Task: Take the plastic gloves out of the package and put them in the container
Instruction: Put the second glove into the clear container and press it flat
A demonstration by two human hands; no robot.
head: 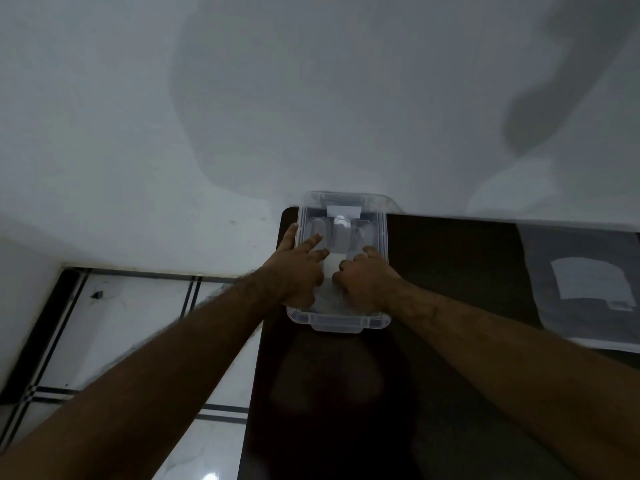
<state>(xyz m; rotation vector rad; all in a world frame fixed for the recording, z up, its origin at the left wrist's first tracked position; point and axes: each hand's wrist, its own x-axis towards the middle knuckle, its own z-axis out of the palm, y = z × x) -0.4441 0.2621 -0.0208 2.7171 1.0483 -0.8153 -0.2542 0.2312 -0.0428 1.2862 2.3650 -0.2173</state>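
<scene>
A clear plastic container (337, 322) stands at the far left corner of the dark table (450, 271), against the wall. Thin translucent plastic gloves (341, 237) lie inside it. My left hand (299, 268) reaches into the container's left side, its thumb outside the left wall and its fingers spread flat on the gloves. Inside the right half, my right hand (367, 282) has its fingers curled down onto the gloves. The flat clear package (585, 285) with a white label lies on the table at the right edge.
A white wall (242, 98) rises right behind the table, with shadows of my arms on it. White floor tiles (138, 306) with dark stripes lie to the left of the table's left edge.
</scene>
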